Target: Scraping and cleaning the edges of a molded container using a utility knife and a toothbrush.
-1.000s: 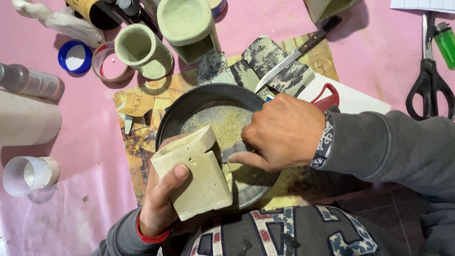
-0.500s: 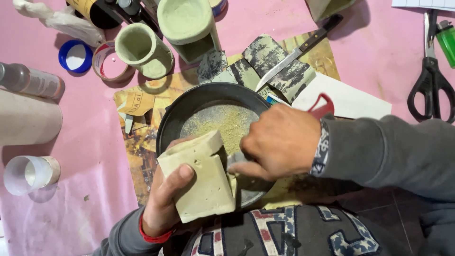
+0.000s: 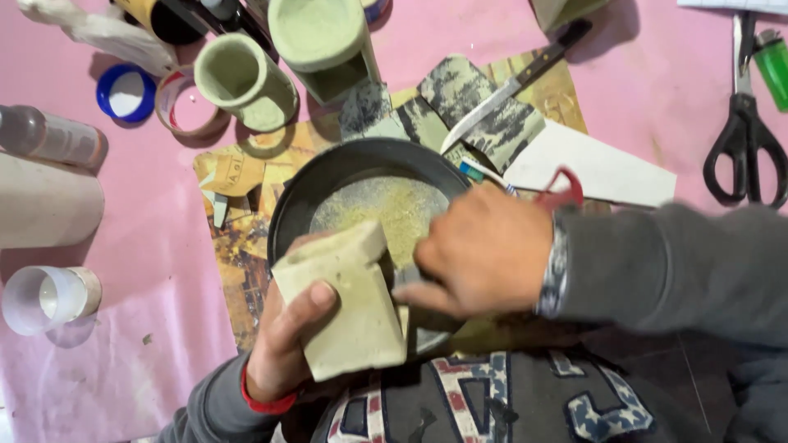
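My left hand grips a pale green rectangular block and holds it tilted over the near rim of a dark round pan. Greenish-yellow powder lies in the bottom of that pan. My right hand presses against the right side of the block with its fingers curled; whatever it may hold is hidden. Both sleeves are grey.
Two pale green cups, a blue lid, a tape ring and a bottle stand at the back left. A knife lies behind the pan. Black scissors and a green lighter are at the right.
My right hand has slid a little to the right along the block's side. The block has tipped slightly in my left hand.
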